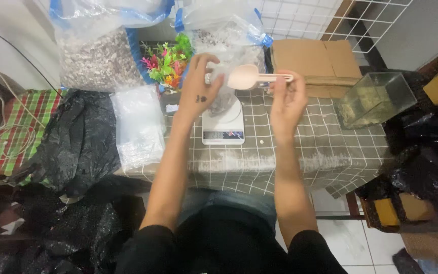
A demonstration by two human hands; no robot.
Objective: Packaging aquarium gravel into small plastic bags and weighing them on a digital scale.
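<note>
Over the white digital kitchen scale (223,124), the right hand (286,101) pinches the handle end of a pale pink plastic scoop (253,77), which looks light and rigid. The left hand (200,86) grips the mouth of a small clear plastic bag (224,96) standing on the scale; it is probably limp and slippery, best held by its rim.

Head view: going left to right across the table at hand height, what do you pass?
Plaid cloth → black plastic bag → clear plastic bags → left hand → white kitchen scale → right hand, holding a pale pink scoop → glass tank.
</note>
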